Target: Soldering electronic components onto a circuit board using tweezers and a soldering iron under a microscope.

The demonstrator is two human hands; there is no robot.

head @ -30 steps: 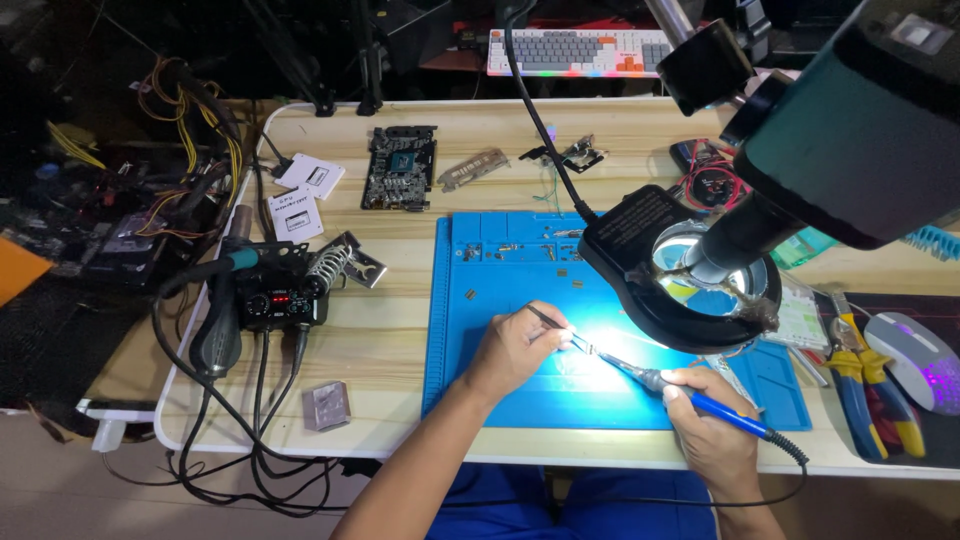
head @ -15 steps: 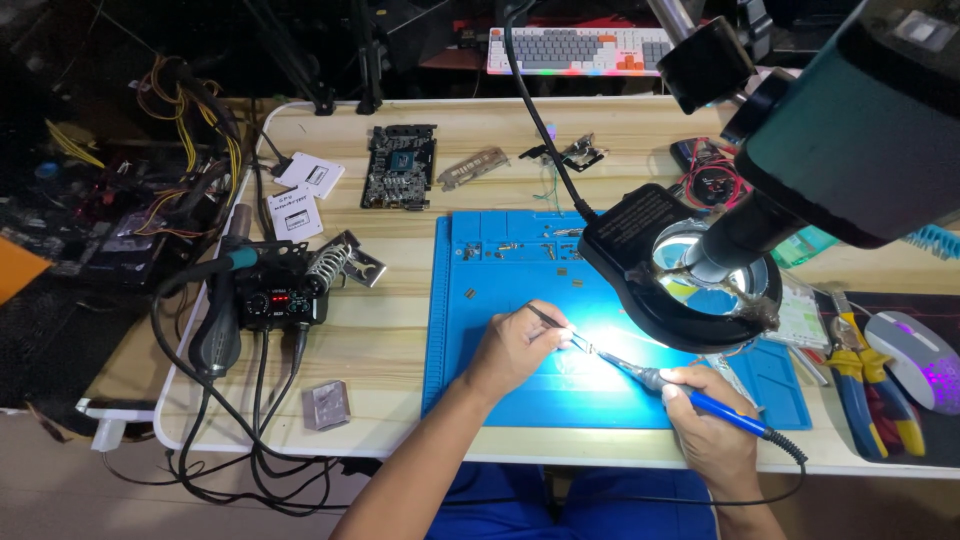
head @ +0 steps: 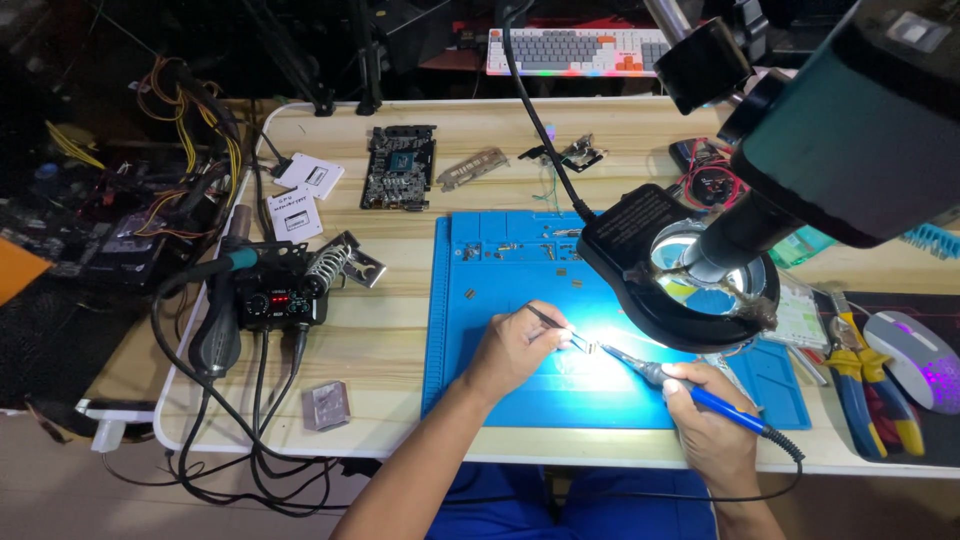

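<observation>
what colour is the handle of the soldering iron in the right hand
Blue, with a black cord at its end; the head view shows the soldering iron in the right hand.

Open room lies on the near half of the blue mat point(head: 455, 390), left of and between the hands: the left hand point(head: 510, 350) and right hand point(head: 712, 425) work just apart over its lit middle. Directly above and right of them the ring lamp point(head: 640, 280) and the large dark microscope body point(head: 850, 130) overhang, blocking approach from behind and from the right. Pliers point(head: 868, 395) and a mouse point(head: 915, 360) crowd the right edge. To the left, the surface point(head: 385, 330) is bare up to the soldering station point(head: 268, 300) and its trailing cables point(head: 215, 420). A small grey block point(head: 327, 405) sits near the front edge.
</observation>
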